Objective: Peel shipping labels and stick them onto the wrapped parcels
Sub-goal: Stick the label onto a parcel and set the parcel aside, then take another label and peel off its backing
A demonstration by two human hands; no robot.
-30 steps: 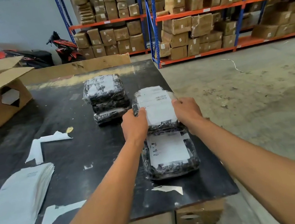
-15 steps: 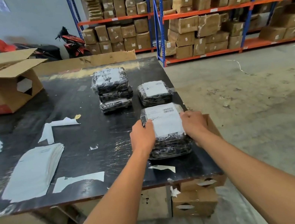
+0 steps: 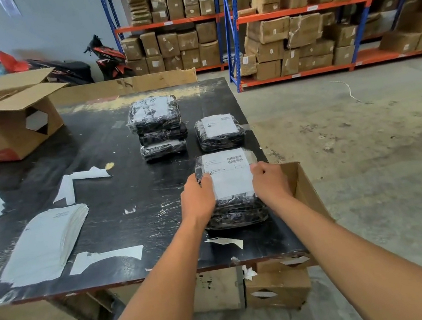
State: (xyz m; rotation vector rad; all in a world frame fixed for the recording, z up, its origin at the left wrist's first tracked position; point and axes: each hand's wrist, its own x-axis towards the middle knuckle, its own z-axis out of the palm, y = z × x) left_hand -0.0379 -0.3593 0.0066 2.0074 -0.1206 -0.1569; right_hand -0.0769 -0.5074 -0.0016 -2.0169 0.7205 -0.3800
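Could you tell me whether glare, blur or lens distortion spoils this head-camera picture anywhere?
Head view: pale glare streaks cross the black table; head view again: the wide lens bows the blue shelf uprights and stretches the forearms; head view too: the label on the near parcel shows its barcode, but its small print is too soft to read.

Left hand [image 3: 197, 199], right hand [image 3: 271, 183], both curled
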